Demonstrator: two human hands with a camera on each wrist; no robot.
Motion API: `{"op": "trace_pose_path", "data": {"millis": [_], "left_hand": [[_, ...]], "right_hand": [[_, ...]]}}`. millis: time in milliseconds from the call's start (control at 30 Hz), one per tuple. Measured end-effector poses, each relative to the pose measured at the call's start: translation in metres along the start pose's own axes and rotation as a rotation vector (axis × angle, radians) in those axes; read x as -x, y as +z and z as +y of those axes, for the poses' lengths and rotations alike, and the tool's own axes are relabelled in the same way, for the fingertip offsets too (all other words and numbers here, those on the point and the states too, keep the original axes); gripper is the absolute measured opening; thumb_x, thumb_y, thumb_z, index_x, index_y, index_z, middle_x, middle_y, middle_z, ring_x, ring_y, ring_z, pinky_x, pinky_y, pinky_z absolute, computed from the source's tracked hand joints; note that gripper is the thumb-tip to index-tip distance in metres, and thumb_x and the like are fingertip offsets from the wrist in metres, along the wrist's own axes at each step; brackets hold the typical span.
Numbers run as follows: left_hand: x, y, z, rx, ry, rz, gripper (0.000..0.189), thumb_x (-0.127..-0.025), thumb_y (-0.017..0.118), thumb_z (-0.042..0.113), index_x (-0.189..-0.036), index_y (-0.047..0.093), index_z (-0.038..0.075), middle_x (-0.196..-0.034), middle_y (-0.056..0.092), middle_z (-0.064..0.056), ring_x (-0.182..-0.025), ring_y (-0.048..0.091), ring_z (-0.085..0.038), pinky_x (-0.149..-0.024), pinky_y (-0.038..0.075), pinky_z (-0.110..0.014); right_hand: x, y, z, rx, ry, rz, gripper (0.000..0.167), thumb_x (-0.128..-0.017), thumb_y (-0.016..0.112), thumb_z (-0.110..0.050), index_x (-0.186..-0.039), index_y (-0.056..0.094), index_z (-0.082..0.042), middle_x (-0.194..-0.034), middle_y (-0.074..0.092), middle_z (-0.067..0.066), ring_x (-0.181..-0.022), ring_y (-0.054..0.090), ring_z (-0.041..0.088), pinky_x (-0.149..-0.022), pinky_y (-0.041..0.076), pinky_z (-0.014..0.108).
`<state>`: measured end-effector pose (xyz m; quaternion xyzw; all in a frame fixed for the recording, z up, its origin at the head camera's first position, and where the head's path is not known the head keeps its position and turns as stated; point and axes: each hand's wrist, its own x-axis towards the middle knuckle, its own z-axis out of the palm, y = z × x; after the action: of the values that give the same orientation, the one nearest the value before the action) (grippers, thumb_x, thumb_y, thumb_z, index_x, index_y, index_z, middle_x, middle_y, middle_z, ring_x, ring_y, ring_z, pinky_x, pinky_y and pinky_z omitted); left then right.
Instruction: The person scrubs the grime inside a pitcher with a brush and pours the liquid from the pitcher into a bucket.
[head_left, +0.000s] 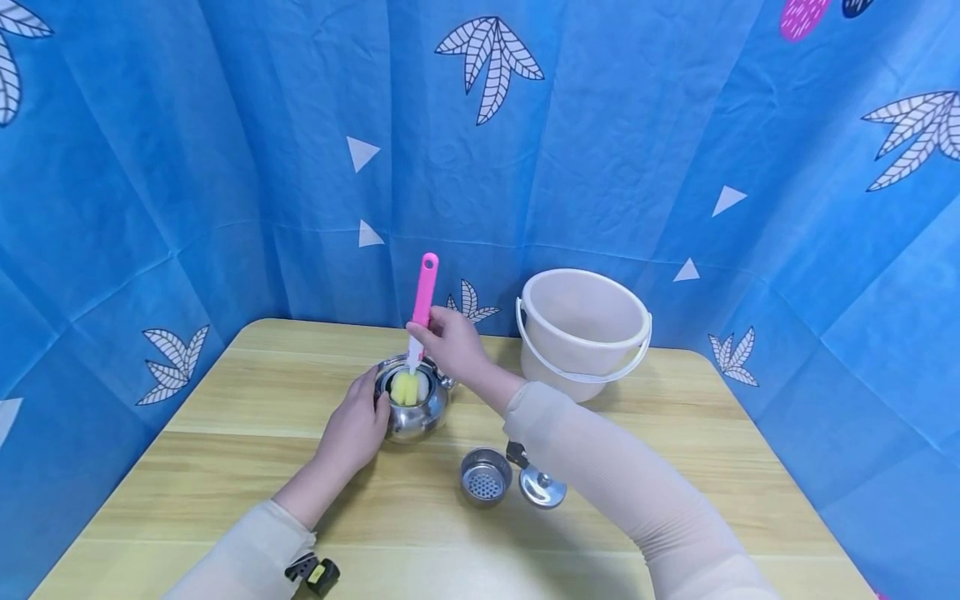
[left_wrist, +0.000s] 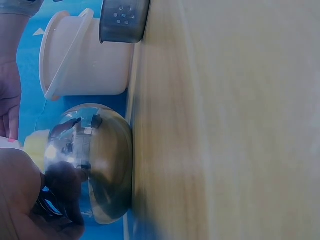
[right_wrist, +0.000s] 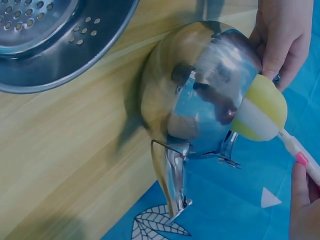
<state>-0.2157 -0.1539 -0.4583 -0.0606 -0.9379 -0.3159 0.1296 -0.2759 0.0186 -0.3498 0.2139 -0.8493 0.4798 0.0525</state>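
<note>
A shiny metal teapot (head_left: 414, 422) stands on the wooden table, its spout (right_wrist: 175, 182) showing in the right wrist view. My left hand (head_left: 356, 425) grips the pot's left side, thumb near the rim. With my right hand (head_left: 454, 342) I pinch a sponge brush (head_left: 425, 287) by its pink and white handle, held nearly upright. The brush's yellow and white sponge head (right_wrist: 261, 110) sits in the pot's mouth, partly outside it. Nearer to me lie a perforated metal strainer (head_left: 485, 477) and a round metal lid (head_left: 542, 487) with a knob.
A white bucket (head_left: 585, 354) with its handle hanging down in front stands at the back right of the table (head_left: 247, 467). Blue patterned curtain (head_left: 315, 108) hangs behind the table and along both sides. My right forearm passes over the table near the lid.
</note>
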Motion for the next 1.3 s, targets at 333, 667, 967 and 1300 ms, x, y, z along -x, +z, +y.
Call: {"op": "trace_pose_path", "data": {"millis": [333, 667, 967, 1300], "left_hand": [[0.0, -0.001, 0.001, -0.006, -0.022, -0.014, 0.059, -0.108, 0.039, 0.027, -0.153, 0.026, -0.009, -0.153, 0.034, -0.03, -0.136, 0.042, -0.046, -0.108, 0.04, -0.058], [-0.001, -0.002, 0.002, -0.006, -0.033, -0.021, 0.059, -0.108, 0.039, 0.027, -0.154, 0.025, -0.008, -0.154, 0.033, -0.03, -0.138, 0.04, -0.045, -0.11, 0.039, -0.057], [-0.001, -0.002, 0.003, -0.008, -0.027, -0.019, 0.059, -0.108, 0.039, 0.026, -0.153, 0.025, -0.009, -0.153, 0.034, -0.03, -0.137, 0.041, -0.045, -0.109, 0.039, -0.057], [0.0, -0.002, 0.004, -0.005, -0.035, -0.029, 0.06, -0.108, 0.039, 0.027, -0.154, 0.024, -0.008, -0.154, 0.032, -0.03, -0.137, 0.04, -0.046, -0.109, 0.039, -0.057]], "right_hand": [[0.002, 0.001, 0.002, -0.064, 0.038, 0.047, 0.018, -0.099, 0.064, -0.026, -0.101, 0.068, -0.008, -0.086, 0.07, 0.003, -0.073, 0.066, 0.019, -0.06, 0.055, 0.025], [0.004, 0.003, 0.007, -0.112, 0.045, 0.087, 0.019, -0.099, 0.065, -0.023, -0.104, 0.068, -0.006, -0.091, 0.071, 0.007, -0.084, 0.07, 0.03, -0.066, 0.059, 0.025], [0.005, 0.003, 0.011, -0.12, 0.03, 0.1, 0.018, -0.099, 0.064, -0.024, -0.107, 0.067, -0.007, -0.093, 0.072, 0.005, -0.081, 0.068, 0.024, -0.067, 0.058, 0.025], [0.007, 0.003, 0.014, -0.189, 0.025, 0.102, 0.017, -0.1, 0.062, -0.019, -0.107, 0.066, -0.004, -0.102, 0.073, 0.011, -0.084, 0.069, 0.017, -0.079, 0.061, 0.038]]}}
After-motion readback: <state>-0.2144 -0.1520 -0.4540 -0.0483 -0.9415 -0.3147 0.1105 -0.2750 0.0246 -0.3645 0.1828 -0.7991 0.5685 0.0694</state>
